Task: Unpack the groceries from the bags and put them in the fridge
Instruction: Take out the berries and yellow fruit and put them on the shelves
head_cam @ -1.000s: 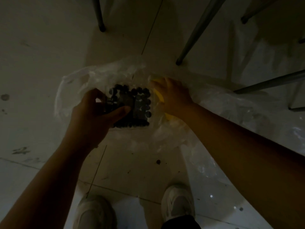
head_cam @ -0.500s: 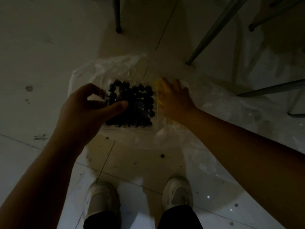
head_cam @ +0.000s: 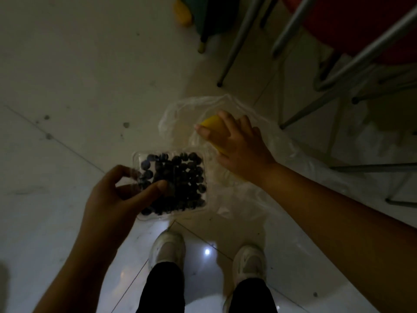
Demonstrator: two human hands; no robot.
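Note:
A clear plastic box of blueberries [head_cam: 180, 179] is held above the floor by my left hand [head_cam: 117, 197], thumb on its lid and fingers around its left edge. It is out of the clear plastic bag [head_cam: 178, 114], which lies crumpled on the white tiles. Inside the bag's mouth my right hand [head_cam: 237, 143] closes over a yellow fruit [head_cam: 211, 123]; most of the fruit is hidden under my palm.
Metal chair legs [head_cam: 234, 41] and a table frame [head_cam: 338, 91] stand beyond and right of the bag. A green object with a yellow thing [head_cam: 184, 12] is at the top. More plastic [head_cam: 338, 177] spreads right. My shoes [head_cam: 167, 249] are below.
My left hand has lifted the blueberry box out of the bag toward me and to the left. My right hand stays on the yellow fruit. The view has tilted up.

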